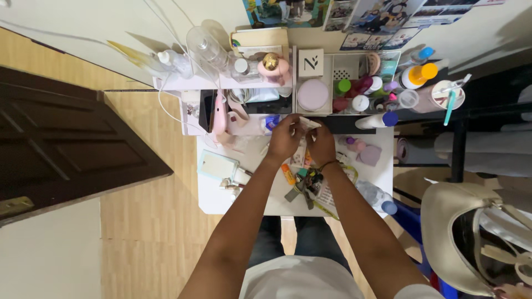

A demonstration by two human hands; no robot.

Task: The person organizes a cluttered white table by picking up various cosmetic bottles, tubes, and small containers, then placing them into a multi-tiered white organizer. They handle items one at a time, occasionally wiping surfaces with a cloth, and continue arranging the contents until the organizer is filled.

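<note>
My left hand (284, 138) and my right hand (321, 143) meet over the far side of a small white table (216, 202). Together they pinch a small white tube-like item (308, 122) between the fingertips. What it is exactly is too small to tell. A dark band circles my right wrist. Under my forearms lie a bunch of keys (306, 185) and a small orange tube (287, 174). A pale card holder (218, 165) rests left of my left forearm.
A white organiser (327, 83) at the back holds bottles, jars and a round pink case (313, 94). A blue-capped bottle (376, 120) lies beside it. A dark door (66, 144) stands open at the left. A beige bag (465, 238) hangs at the lower right.
</note>
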